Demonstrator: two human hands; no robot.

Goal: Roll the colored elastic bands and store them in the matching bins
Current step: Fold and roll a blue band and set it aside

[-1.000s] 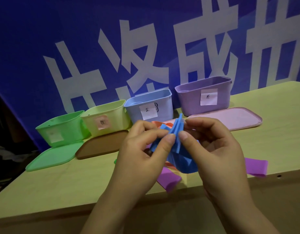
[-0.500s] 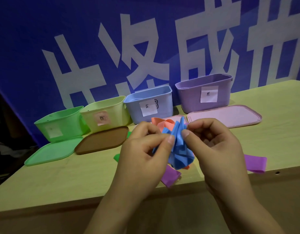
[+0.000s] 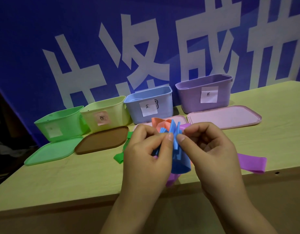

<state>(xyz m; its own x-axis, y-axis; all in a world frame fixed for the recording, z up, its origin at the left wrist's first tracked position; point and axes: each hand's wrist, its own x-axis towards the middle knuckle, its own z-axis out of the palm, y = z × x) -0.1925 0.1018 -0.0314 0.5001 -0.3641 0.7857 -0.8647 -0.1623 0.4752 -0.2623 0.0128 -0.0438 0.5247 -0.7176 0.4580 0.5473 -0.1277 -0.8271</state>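
Note:
A blue elastic band [image 3: 177,159], folded into a bunch, is pinched between my left hand [image 3: 147,152] and my right hand [image 3: 211,149] above the table's front half. Its lower loop hangs below my thumbs. An orange band [image 3: 158,123] lies just behind my hands. A purple band [image 3: 250,163] lies to the right near the table edge, another purple piece [image 3: 172,180] shows beneath the blue one, and a green band [image 3: 119,157] lies left of my left hand. Behind stand the green bin [image 3: 61,123], yellow bin [image 3: 105,113], blue bin [image 3: 149,103] and purple bin [image 3: 205,93].
Lids lie flat in front of the bins: a green lid [image 3: 51,152], a brown lid [image 3: 102,140] and a pink lid [image 3: 225,117], with another pink lid partly hidden behind my hands. The wooden table [image 3: 61,179] ends at a front edge below my wrists. A blue banner hangs behind.
Both hands have kept gathering the blue band, and its folds now stand tighter between my thumbs. The hands sit slightly lower and nearer the front edge than before.

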